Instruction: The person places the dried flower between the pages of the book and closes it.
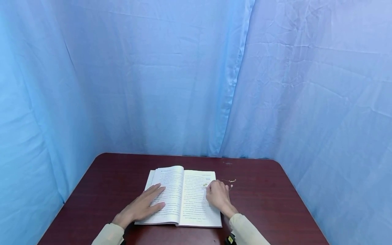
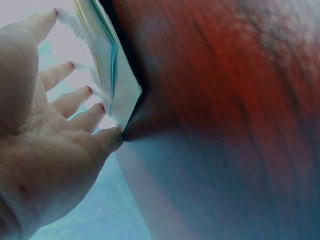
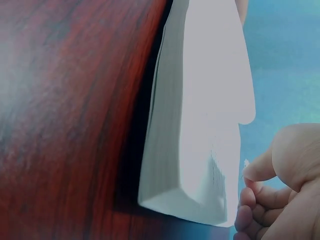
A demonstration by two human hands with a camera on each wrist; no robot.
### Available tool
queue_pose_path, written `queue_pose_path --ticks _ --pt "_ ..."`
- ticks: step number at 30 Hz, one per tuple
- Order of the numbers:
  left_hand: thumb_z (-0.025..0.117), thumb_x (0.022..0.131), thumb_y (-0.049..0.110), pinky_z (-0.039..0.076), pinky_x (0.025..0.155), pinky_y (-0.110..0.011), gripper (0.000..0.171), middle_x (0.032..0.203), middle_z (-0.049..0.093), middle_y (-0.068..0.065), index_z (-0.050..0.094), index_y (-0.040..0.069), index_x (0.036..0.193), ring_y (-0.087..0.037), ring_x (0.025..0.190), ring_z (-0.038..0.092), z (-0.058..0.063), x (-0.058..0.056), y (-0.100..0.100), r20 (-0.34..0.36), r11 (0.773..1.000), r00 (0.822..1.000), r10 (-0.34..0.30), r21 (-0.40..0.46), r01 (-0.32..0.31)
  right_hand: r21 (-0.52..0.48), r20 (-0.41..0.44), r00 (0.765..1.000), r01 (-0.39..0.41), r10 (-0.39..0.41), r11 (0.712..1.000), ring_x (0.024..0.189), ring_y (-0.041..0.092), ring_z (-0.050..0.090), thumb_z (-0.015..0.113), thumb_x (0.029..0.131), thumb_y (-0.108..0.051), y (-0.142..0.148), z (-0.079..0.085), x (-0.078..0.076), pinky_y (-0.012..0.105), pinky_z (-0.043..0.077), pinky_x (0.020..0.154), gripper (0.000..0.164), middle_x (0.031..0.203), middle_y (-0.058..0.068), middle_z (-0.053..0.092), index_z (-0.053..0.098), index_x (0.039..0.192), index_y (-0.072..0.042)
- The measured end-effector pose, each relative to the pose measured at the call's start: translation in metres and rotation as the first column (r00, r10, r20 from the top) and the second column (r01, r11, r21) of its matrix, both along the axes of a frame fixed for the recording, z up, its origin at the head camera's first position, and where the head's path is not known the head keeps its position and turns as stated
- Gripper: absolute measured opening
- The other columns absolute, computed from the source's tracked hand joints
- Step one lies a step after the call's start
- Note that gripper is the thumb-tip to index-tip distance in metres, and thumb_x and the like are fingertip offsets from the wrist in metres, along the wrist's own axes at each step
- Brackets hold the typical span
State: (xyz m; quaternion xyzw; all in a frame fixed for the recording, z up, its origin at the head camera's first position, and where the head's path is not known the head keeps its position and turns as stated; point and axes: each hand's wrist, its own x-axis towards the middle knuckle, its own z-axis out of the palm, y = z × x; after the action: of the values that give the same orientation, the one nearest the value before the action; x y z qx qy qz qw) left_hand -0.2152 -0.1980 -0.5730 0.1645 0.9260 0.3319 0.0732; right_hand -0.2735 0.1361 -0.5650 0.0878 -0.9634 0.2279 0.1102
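Note:
An open book (image 1: 196, 197) lies on the table, with printed text on both pages. Spread fingers of my left hand (image 1: 142, 206) press on its left page; in the left wrist view the left hand (image 2: 55, 120) touches the page near the book's edge. Over the right page's outer side, my right hand (image 1: 218, 195) has curled fingers and pinches a small dried flower (image 1: 204, 184) between thumb and forefinger. A pale bit of this flower (image 3: 246, 164) shows at the thumb tip in the right wrist view; most of its stem is hidden.
Small dried flower sprigs (image 1: 232, 181) lie on the dark red-brown table (image 1: 263, 204) just right of the book. Light blue curtains (image 1: 171, 85) hang behind the table and along both sides.

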Motion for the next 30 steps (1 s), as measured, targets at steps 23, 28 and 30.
queue_pose_path --ticks 23,28,30 --pt "0.066 0.112 0.051 0.030 0.137 -0.074 0.074 0.182 0.039 -0.022 0.051 0.009 0.170 -0.049 0.171 0.035 -0.004 -0.002 -0.002 -0.022 1.000 1.000 -0.013 -0.014 0.013 -0.141 -0.025 0.992 -0.129 0.127 0.982 0.087 0.011 0.059 0.075 0.105 -0.008 0.036 -0.001 -0.013 0.038 0.050 0.086 0.013 0.095 -0.001 0.070 0.076 0.093 -0.014" --pt "0.066 0.112 0.051 0.030 0.137 -0.074 0.074 0.182 0.040 -0.022 0.051 0.008 0.170 -0.049 0.171 0.035 -0.004 -0.001 -0.002 -0.025 1.000 1.000 -0.011 -0.015 0.011 -0.079 -0.061 0.988 -0.147 0.143 0.986 0.103 0.025 0.066 0.078 0.103 -0.011 0.047 -0.010 -0.022 0.056 0.055 0.104 0.003 0.108 0.007 0.075 0.077 0.103 -0.008" --pt "0.067 0.112 0.051 0.031 0.137 -0.074 0.074 0.182 0.040 -0.023 0.051 0.008 0.170 -0.049 0.171 0.035 -0.004 -0.001 -0.002 -0.023 1.000 1.000 -0.010 -0.014 0.010 -0.059 -0.057 0.988 -0.148 0.144 0.987 0.111 0.031 0.067 0.079 0.104 -0.012 0.051 -0.014 -0.025 0.068 0.052 0.111 0.007 0.116 0.010 0.076 0.077 0.109 -0.006"
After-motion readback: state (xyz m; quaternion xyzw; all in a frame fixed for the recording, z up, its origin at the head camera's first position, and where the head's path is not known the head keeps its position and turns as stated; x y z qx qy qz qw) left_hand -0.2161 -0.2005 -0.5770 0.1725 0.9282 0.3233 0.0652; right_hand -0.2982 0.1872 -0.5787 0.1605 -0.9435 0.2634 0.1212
